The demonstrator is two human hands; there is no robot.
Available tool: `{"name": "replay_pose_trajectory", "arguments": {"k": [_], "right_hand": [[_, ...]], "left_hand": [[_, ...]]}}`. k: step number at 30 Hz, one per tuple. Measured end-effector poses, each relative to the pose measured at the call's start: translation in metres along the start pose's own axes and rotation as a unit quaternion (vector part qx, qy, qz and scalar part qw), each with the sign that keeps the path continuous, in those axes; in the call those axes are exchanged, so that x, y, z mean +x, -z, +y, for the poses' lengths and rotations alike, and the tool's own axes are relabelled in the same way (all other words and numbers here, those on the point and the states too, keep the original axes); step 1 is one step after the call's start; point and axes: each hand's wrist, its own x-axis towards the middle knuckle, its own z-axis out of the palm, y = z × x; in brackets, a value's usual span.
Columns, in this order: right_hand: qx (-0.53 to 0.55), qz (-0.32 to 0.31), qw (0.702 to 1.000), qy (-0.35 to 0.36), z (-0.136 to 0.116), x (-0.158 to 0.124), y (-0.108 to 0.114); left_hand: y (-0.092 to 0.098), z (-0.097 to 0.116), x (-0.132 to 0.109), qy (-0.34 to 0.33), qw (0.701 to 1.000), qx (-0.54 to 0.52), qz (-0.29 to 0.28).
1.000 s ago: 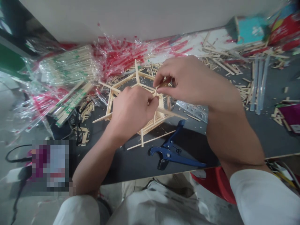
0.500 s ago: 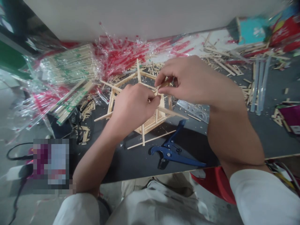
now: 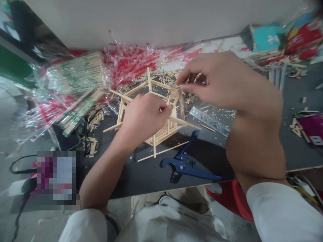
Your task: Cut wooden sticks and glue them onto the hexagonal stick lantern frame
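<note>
A frame of thin wooden sticks (image 3: pixel 163 134), roughly six-sided with sticks jutting from its corners, stands on the dark table. My left hand (image 3: pixel 145 117) lies over its middle, thumb and forefinger pinched on one of the frame's sticks; the palm side is hidden. Above the frame's far right corner hovers my right hand (image 3: pixel 212 80), its thumb and fingertips drawn close together in a pinch. What they hold, if anything, is too small to make out. A loose stick (image 3: pixel 174 148) lies across the near tip of the frame. Close by rests a blue hand cutter (image 3: pixel 186 166).
A clear ruler (image 3: pixel 209 121) lies right of the frame among scraps. Bundled sticks in plastic (image 3: pixel 78 72) and a heap of red-tipped wrappers (image 3: pixel 133 64) fill the back left. A teal box (image 3: pixel 266 37) stands back right. A purple packet (image 3: pixel 311 124) sits at right.
My right hand has moved up and right, away from my left fingertips. My left hand stays in place on the stick frame, pinching as before.
</note>
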Motion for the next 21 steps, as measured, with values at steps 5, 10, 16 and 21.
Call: {"name": "replay_pose_trajectory", "arguments": {"k": [5,10,16,21], "right_hand": [[-0.043,0.037,0.998,0.02,-0.012,-0.019,0.021],[-0.087,0.068,0.992,0.057,-0.047,-0.049,0.024],[-0.108,0.063,0.985,0.123,-0.085,-0.081,-0.021],[-0.119,0.097,0.975,0.16,-0.089,-0.097,-0.057]], "left_hand": [[-0.001,-0.005,0.001,-0.021,1.0,-0.007,0.0],[-0.003,-0.013,0.003,-0.059,0.998,-0.008,0.008],[-0.005,-0.014,0.007,-0.063,0.998,-0.007,0.022],[-0.001,-0.005,0.005,-0.006,1.0,0.005,-0.005]]}}
